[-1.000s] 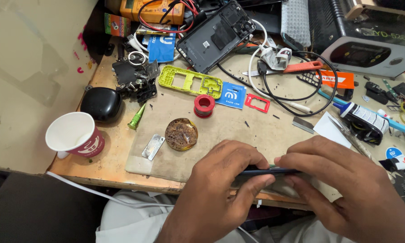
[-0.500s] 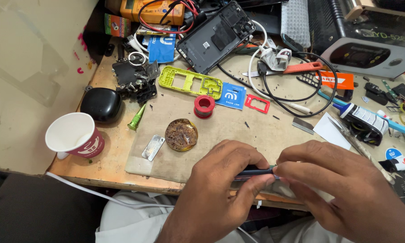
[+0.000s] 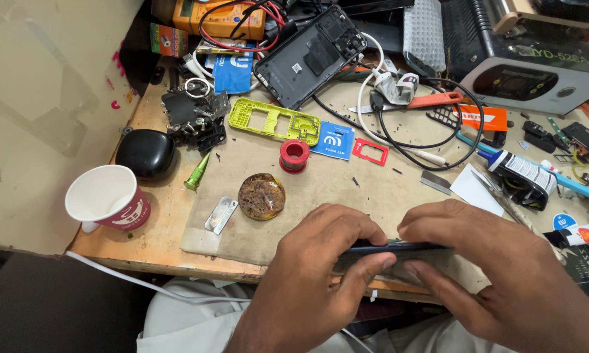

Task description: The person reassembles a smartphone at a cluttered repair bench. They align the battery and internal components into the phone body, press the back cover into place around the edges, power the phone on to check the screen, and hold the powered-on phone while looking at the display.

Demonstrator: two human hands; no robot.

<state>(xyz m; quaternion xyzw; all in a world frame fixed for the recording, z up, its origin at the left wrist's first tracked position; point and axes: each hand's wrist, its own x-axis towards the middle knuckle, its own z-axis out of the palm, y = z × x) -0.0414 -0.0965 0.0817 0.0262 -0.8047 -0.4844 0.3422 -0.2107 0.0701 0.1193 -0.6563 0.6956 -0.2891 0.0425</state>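
left hand (image 3: 320, 261), right hand (image 3: 497, 261) pinching phone (image 3: 399, 248) edge-on, at mat's (image 3: 373, 189) near edge

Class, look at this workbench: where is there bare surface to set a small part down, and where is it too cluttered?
Bare mat lies between the red tape roll, the round amber disc and the two hands, left hand and right hand, which grip a dark phone. Bare wood lies between the paper cup and the mat. The bench's back and right are crowded.
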